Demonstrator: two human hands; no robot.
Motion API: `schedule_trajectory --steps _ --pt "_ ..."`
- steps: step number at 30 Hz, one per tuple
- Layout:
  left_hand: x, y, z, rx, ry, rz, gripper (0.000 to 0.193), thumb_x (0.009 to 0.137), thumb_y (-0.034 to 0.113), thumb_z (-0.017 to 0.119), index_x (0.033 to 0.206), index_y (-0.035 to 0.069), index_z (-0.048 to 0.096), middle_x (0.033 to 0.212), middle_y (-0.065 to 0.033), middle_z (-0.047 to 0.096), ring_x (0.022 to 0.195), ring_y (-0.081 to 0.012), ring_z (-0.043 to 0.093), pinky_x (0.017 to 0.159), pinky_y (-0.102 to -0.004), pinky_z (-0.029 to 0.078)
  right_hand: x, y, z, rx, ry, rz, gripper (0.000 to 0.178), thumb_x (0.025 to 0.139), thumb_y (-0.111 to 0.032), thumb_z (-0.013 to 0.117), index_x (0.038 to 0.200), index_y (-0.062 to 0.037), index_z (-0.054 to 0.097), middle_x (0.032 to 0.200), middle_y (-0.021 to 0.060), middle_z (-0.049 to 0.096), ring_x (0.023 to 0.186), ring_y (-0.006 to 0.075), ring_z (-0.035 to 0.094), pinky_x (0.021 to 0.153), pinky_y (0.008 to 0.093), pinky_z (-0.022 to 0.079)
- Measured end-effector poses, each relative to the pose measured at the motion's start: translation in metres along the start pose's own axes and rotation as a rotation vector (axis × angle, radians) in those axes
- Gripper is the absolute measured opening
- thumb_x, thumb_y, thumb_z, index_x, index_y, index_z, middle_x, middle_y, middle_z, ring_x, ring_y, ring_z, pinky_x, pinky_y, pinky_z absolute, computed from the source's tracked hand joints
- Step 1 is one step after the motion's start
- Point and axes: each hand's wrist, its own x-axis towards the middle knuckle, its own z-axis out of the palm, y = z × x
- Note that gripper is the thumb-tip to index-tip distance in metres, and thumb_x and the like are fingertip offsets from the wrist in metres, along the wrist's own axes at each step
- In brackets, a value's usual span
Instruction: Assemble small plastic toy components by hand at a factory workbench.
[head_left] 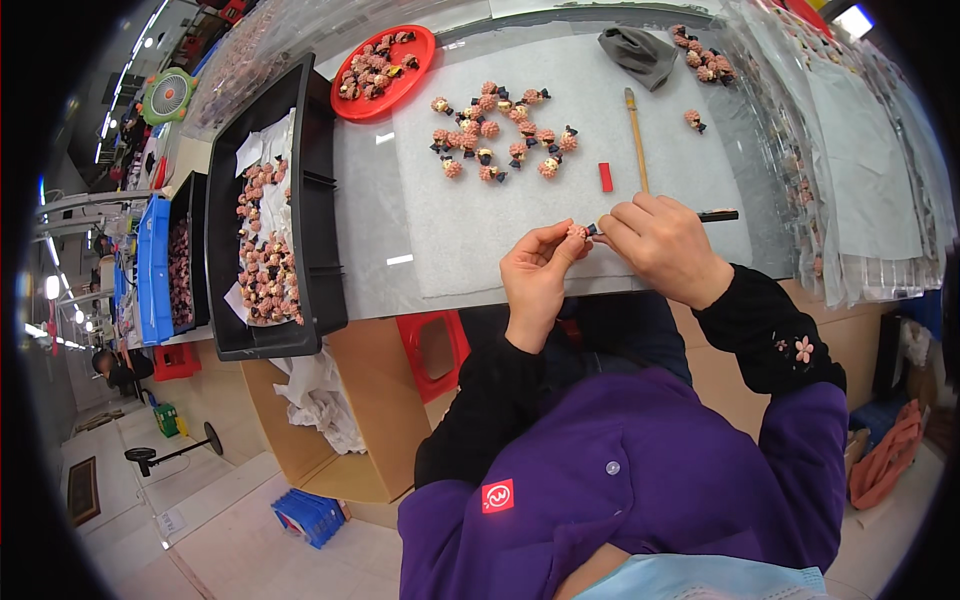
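My left hand [540, 275] pinches a small figurine [577, 232] with a pink, bumpy head between thumb and fingertips. Close against it on the right, my right hand [660, 245] is closed round a slim dark stick-like tool [718, 215], whose end juts out past the knuckles. Its working tip is hard to make out beside the figurine. Both hands are just above the near edge of a white sheet [470, 230]. Beyond them a loose group of similar figurines [500, 130] lies on the sheet.
A red block [605, 177] and a wooden-handled brush [636, 135] lie beyond my right hand. Grey cloth [640, 57] and more figurines [708, 65] are farther back. A red plate [420, 75] and a black crate [317, 200], both holding figurines, stand left; plastic-wrapped stacks [850, 170] stand right.
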Motion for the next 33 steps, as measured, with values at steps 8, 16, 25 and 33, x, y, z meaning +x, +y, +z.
schedule_trajectory --steps 8,16,25,33 --pt "-0.0004 -0.0015 0.0004 -0.040 0.011 -0.003 0.020 0.077 -0.003 0.060 0.096 -0.007 0.056 0.087 -0.0120 0.062 0.076 -0.0156 0.061 0.070 -0.0247 0.050 0.0018 0.0004 -0.0008 -0.014 -0.011 0.011 0.014 0.068 -0.013 0.061 0.077 -0.0048 0.054 0.067 0.0033 0.050 0.063 0.0170 0.051 0.054 0.0285 0.042" --pt "-0.0010 0.0013 0.0018 -0.028 0.016 -0.013 0.018 0.077 -0.003 0.061 0.094 -0.007 0.057 0.085 -0.0114 0.062 0.075 -0.0153 0.061 0.068 -0.0244 0.050 0.0034 0.0013 -0.0017 -0.012 -0.022 -0.033 0.013 0.066 -0.010 0.061 0.077 -0.0042 0.055 0.067 0.0033 0.049 0.063 0.0172 0.051 0.054 0.0285 0.042" --pt "-0.0003 0.0017 0.0012 0.002 0.012 -0.009 0.017 0.079 0.003 0.060 0.094 -0.006 0.057 0.085 -0.0123 0.062 0.074 -0.0180 0.062 0.068 -0.0259 0.050 0.0019 0.0004 -0.0030 0.018 -0.020 -0.055 0.013 0.065 -0.010 0.062 0.074 -0.0054 0.055 0.067 0.0025 0.049 0.062 0.0168 0.051 0.053 0.0285 0.042" --pt "-0.0005 0.0027 0.0024 -0.013 0.016 -0.015 0.017 0.079 0.001 0.061 0.093 -0.006 0.057 0.084 -0.0121 0.062 0.073 -0.0168 0.061 0.067 -0.0253 0.050 0.0017 -0.0008 -0.0021 0.045 0.050 0.022 0.013 0.067 -0.012 0.062 0.075 -0.0045 0.054 0.067 0.0035 0.049 0.061 0.0174 0.051 0.053 0.0287 0.042"
